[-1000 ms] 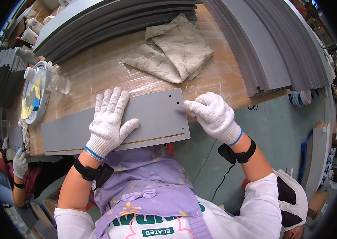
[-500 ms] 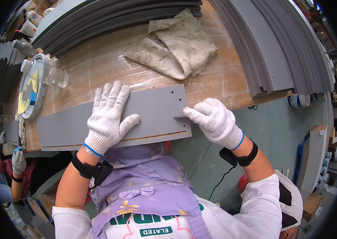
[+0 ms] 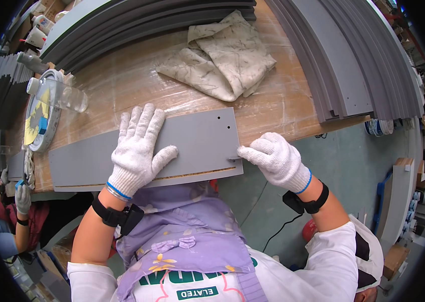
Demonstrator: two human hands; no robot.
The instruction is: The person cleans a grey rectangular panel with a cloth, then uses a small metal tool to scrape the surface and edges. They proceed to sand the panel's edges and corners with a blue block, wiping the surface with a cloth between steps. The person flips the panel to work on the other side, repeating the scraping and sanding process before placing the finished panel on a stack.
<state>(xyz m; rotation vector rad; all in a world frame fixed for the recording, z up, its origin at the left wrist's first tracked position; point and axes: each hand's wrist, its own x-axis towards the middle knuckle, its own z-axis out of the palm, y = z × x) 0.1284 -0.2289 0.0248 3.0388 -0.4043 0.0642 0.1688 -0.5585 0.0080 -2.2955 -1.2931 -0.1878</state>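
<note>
Grey panel (image 3: 195, 136): lay flat along the near side of the wooden counter (image 3: 117, 75), its right near corner jutting past the edge, with two dark holes at the right end and a narrow brown groove along the side closest to the wearer.
Left hand (image 3: 134, 156): rested palm down on the panel in a white knit glove, fingers straight and close together, thumb set wide.
Right hand (image 3: 278, 161): met the panel's right edge, gloved fingers curled, forefinger and thumb drawn narrow; whether they gripped anything small could not be told.
Pale cloth (image 3: 222, 60): lay folded beyond the panel, near a far stack (image 3: 147, 35) of grey boards and a right-hand stack (image 3: 343, 65).
Counter's left end: held a clear bottle (image 3: 73, 95) and a white-rimmed disc (image 3: 53, 128) bearing a yellow sheet (image 3: 32, 128).
Co-worker's hand (image 3: 23, 200): held a small blue block (image 3: 19, 184), far left.
</note>
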